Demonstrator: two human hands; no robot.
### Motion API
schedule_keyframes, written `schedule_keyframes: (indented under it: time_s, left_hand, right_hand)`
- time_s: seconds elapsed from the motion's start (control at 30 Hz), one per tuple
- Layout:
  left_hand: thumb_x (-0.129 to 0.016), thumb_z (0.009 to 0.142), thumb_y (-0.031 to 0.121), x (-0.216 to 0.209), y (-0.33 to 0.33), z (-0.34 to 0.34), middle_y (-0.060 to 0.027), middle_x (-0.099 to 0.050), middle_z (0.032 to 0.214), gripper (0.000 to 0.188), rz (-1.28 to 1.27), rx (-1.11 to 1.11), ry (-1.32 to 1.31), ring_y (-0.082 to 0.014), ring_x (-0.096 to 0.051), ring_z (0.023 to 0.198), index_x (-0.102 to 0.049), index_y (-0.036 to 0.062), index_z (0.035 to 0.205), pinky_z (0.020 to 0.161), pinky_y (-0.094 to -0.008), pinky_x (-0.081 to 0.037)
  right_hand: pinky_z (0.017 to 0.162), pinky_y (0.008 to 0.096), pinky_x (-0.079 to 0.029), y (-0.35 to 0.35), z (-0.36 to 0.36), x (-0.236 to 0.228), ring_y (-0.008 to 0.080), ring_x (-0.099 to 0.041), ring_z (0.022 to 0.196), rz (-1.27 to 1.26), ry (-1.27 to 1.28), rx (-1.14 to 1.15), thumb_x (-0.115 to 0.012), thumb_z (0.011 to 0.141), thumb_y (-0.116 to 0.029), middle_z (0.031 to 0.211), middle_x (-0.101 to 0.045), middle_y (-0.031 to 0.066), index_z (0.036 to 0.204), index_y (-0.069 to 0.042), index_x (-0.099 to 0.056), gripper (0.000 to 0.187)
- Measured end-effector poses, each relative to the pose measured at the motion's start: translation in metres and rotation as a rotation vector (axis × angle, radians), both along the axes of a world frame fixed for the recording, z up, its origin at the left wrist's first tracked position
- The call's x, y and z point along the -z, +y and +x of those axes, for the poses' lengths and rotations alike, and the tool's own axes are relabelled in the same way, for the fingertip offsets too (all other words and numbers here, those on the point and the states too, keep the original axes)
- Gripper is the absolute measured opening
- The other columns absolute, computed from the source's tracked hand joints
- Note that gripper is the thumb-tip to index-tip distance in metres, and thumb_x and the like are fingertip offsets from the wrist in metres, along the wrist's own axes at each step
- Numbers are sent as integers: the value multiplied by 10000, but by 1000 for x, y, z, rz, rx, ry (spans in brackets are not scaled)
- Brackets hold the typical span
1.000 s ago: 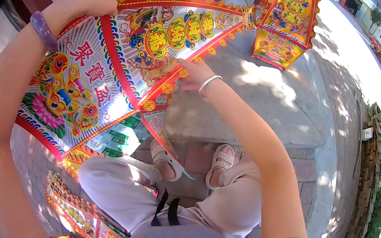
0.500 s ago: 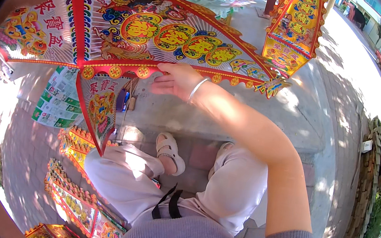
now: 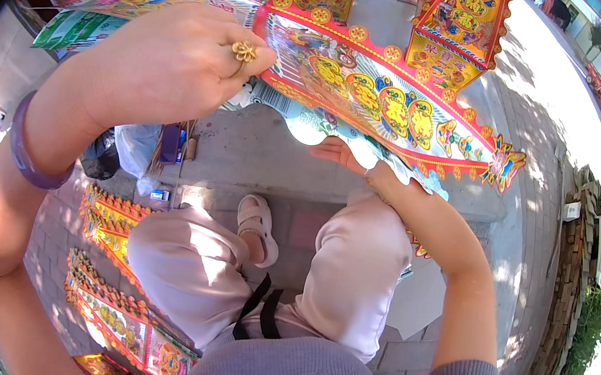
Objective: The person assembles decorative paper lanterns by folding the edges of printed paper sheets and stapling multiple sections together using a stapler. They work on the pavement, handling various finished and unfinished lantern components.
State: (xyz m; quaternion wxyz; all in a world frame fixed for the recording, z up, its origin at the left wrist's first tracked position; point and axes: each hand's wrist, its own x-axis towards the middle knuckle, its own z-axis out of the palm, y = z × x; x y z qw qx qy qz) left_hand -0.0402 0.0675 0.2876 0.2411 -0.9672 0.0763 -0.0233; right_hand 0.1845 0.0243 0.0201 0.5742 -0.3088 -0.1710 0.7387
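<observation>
A decorated cardboard lantern [image 3: 373,98], red-edged with yellow medallions and scalloped borders, stretches across the upper middle. My left hand [image 3: 180,65], wearing a gold ring, is closed on it by the red fold strip, fingertips pinched there. Below the lantern's lower edge is my right hand [image 3: 341,155], its visible fingers stretched out; the scalloped edge partly covers it. I cannot tell whether that hand touches the lantern. A pale printed underside shows along the lower border, and a tassel-shaped tip ends the lantern on the right.
Finished-looking lanterns [image 3: 456,41] stand at the back. More folded lantern pieces [image 3: 120,315] lie on the paving at lower left. A plastic bag [image 3: 135,147] and a small blue box [image 3: 160,195] rest near my left knee. A brick border [image 3: 567,298] runs along the right.
The lantern has turned and shifted right, bringing its pale underside edge into view. My left hand has come down to the fold strip; my right hand has left the lower border and moved right and lower.
</observation>
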Motion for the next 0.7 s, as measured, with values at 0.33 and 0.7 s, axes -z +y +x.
schedule_keyframes:
  time_s: [0.33,0.7]
  left_hand:
    - [-601,613,25,113,60,23,-157,-601,1045,414,-42,232,-233,-293,-594,945,-586,-105,1006,809,-366,-502]
    - [-580,661,44,269,112,64,-167,-581,1028,379,-361,7,-259,-277,-568,929,-581,-101,1012,800,-346,-478]
  right_hand:
    - [928,489,-444,62,76,53,375,-511,1098,-12,-292,385,-593,837,-155,1184,-504,221,1201,40,-424,447]
    - [945,516,-421,40,151,155,384,-491,1120,-78,-988,471,-592,839,-144,1204,-513,199,1225,8,-448,440]
